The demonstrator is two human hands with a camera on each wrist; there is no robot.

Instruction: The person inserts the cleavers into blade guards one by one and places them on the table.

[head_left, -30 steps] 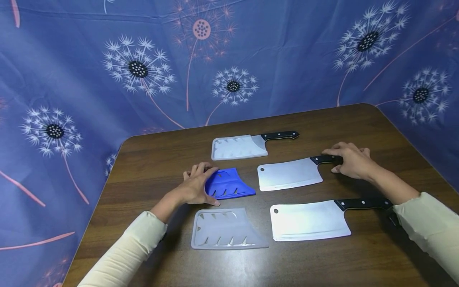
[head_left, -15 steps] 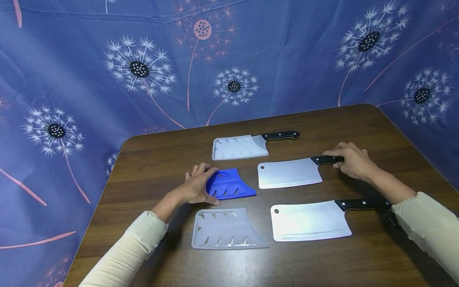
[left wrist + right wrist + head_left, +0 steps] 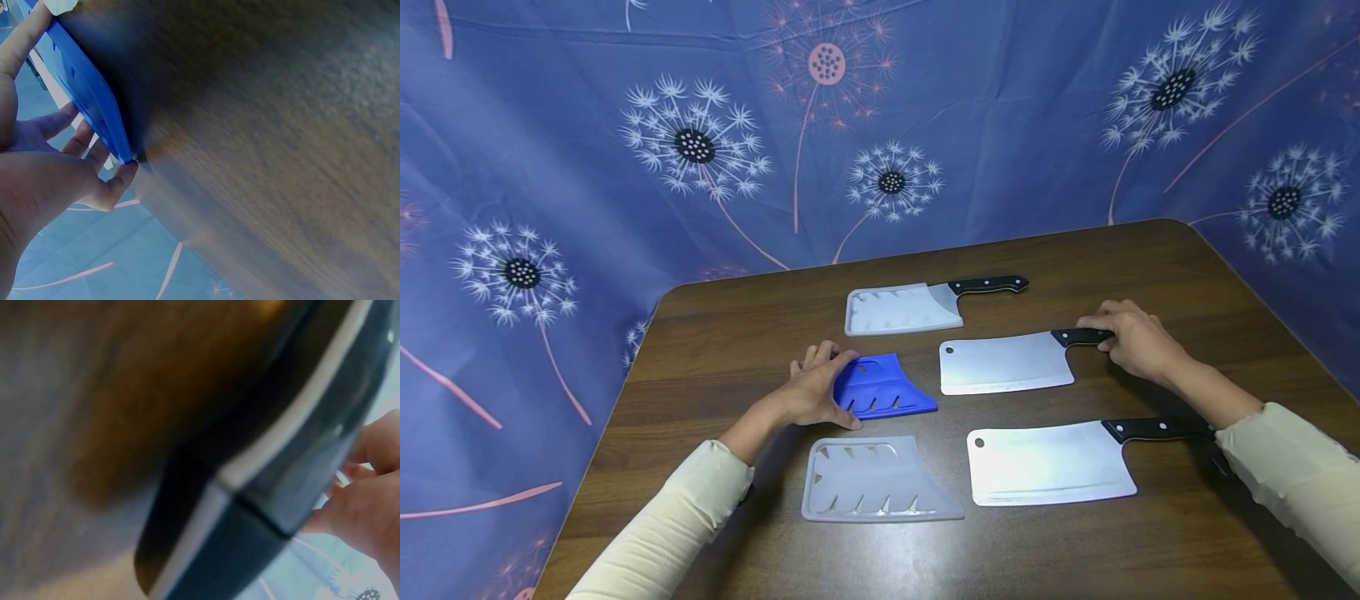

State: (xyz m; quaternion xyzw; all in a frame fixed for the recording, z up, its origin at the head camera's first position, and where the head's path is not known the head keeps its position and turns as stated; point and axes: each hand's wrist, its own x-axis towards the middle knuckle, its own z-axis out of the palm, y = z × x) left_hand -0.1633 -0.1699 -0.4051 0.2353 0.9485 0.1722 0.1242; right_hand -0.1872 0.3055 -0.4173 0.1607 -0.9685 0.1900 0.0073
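My left hand (image 3: 814, 385) grips the left end of a blue blade sheath (image 3: 883, 387) on the brown table (image 3: 737, 333); the left wrist view shows the fingers (image 3: 75, 140) curled round the sheath's edge (image 3: 87, 94). My right hand (image 3: 1131, 337) holds the black handle (image 3: 1078, 336) of the middle cleaver (image 3: 1003, 362), whose bare blade lies flat. In the right wrist view the handle (image 3: 275, 487) fills the frame, blurred, with fingers (image 3: 369, 487) around it.
A cleaver in a clear sheath (image 3: 898, 308) lies at the back. A second clear sheath (image 3: 876, 482) lies at the front, left of a bare cleaver (image 3: 1048, 462). Blue dandelion-print cloth (image 3: 880, 125) hangs round the table.
The right hand's fingers have closed further round the middle cleaver's handle. The left hand and blue sheath have barely moved.
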